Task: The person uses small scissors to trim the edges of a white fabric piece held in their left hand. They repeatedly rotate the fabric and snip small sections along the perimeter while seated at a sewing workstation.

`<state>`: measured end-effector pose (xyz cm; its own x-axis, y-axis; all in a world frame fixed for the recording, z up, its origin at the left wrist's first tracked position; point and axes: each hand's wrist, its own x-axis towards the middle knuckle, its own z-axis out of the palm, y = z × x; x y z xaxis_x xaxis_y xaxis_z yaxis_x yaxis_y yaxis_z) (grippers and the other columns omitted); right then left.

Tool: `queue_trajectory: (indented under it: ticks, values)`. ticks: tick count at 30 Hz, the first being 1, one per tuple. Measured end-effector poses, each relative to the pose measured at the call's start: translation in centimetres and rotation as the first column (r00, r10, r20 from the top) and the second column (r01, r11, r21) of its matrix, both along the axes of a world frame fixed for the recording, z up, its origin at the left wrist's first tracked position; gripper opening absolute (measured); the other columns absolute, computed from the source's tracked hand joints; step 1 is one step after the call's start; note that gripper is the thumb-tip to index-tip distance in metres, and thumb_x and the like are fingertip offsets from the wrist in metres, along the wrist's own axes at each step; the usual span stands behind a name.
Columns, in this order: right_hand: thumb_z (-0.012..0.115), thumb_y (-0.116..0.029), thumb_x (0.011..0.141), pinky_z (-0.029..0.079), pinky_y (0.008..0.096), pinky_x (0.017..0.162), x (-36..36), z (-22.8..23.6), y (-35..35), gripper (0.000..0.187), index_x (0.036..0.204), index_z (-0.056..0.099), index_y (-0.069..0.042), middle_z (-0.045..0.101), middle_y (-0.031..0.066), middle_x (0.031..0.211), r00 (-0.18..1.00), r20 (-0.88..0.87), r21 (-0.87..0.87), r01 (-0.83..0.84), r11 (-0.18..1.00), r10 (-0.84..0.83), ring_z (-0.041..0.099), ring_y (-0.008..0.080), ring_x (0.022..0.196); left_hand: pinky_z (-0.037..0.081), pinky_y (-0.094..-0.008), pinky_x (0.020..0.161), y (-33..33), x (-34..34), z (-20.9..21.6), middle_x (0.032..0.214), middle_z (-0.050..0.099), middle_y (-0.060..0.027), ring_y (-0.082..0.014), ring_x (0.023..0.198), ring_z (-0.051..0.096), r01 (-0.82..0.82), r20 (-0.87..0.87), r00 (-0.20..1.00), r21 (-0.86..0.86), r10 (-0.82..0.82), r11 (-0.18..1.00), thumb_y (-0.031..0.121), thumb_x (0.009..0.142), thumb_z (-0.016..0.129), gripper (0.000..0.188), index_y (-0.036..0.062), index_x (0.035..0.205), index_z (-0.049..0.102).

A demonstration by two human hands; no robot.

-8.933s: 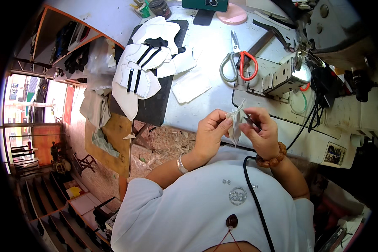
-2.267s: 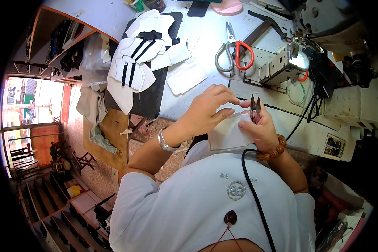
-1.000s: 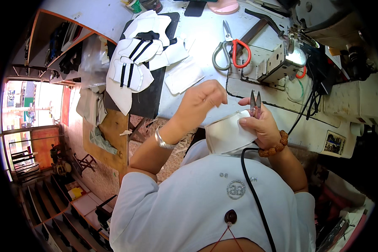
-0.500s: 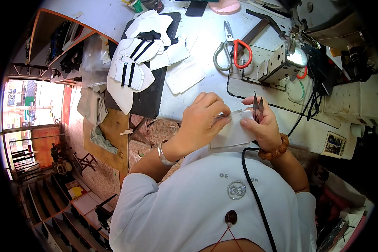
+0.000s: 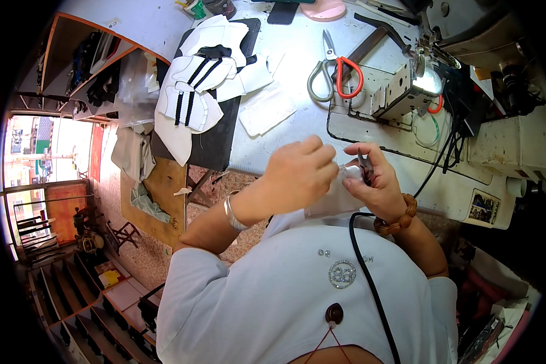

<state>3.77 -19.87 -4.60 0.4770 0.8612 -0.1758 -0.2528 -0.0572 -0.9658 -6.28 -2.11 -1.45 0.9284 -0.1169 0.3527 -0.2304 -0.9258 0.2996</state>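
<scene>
My right hand [image 5: 383,188] is closed around small dark thread snips [image 5: 364,165], blades pointing up. Between that hand's thumb and fingers is also the upper corner of a flat white piece [image 5: 329,203], which looks like fabric or thin leather and hangs over my lap. My left hand [image 5: 302,175], somewhat blurred, is curled with its fingers pinched together at the piece's upper left side. Whatever those fingers hold is hidden. Past my hands on the white table lie more white cut pieces [image 5: 267,112].
Large scissors [image 5: 340,73] with one red handle lie beyond my hands, left of a sewing machine [image 5: 400,97]. White parts with black trim [image 5: 191,109] are piled on a dark board [image 5: 224,136] at left. A black cable [image 5: 364,267] runs down over my shirt.
My left hand has turned and its fingers have curled in over the white piece's edge. The snips in my right hand have tilted, and the piece is now more covered.
</scene>
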Motion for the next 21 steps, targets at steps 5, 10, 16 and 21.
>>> queue_trajectory:
  ticks: [5, 10, 16, 21]
  values:
    - [0.064, 0.002, 0.08, 0.042, 0.0181, 0.064, 0.2, -0.3, 0.3, 0.045, 0.121, 0.045, -0.004, 0.054, -0.0019, 0.087, 0.966, -0.257, 0.067, 0.028, 0.997, -0.01, 0.051, 0.002, 0.074, 0.044, -0.0315, 0.061, 2.9, 0.9, -1.8, 0.075, 0.054, -0.0061, -0.0209, 0.069, 0.052, -0.257, -0.159, 0.966, -0.507, 0.204, 0.822, 0.014, 0.072, 0.063, 0.011, 0.0051, 0.071, 0.057]
    - [0.065, -0.003, 0.081, 0.045, 0.0218, 0.065, 0.8, -0.6, 0.5, 0.043, 0.12, 0.046, -0.004, 0.055, 0.0006, 0.083, 0.966, -0.256, 0.057, 0.038, 0.998, -0.023, 0.053, 0.0047, 0.072, 0.044, -0.0281, 0.069, 0.2, 0.6, -1.9, 0.081, 0.061, -0.006, -0.0139, 0.075, 0.054, -0.34, -0.474, 0.856, -0.817, -0.205, 0.466, 0.015, 0.085, 0.064, 0.014, 0.0016, 0.089, 0.06]
    - [0.069, -0.02, 0.081, 0.046, 0.0328, 0.055, 0.9, -0.2, 0.3, 0.039, 0.114, 0.055, -0.006, 0.057, 0.0086, 0.077, 0.426, 0.888, 0.051, 0.284, 0.958, -0.174, 0.058, 0.0242, 0.062, 0.044, -0.0203, 0.066, -1.4, 0.3, -3.4, 0.086, 0.061, -0.0008, -0.0041, 0.075, 0.053, -0.446, -0.444, 0.884, -0.895, -0.145, 0.023, 0.011, 0.09, 0.061, 0.012, -0.0004, 0.094, 0.059]
    - [0.069, -0.013, 0.076, 0.045, 0.0335, 0.054, 0.5, 0.6, 0.3, 0.032, 0.106, 0.062, -0.008, 0.058, 0.0056, 0.081, 0.221, 0.967, 0.055, 0.299, 0.953, -0.125, 0.057, 0.0235, 0.064, 0.044, -0.0198, 0.065, -1.8, 0.2, -3.4, 0.085, 0.062, -0.0013, -0.0038, 0.074, 0.053, -0.421, -0.421, 0.906, -0.907, -0.049, 0.004, 0.01, 0.09, 0.059, 0.012, -0.0013, 0.095, 0.06]
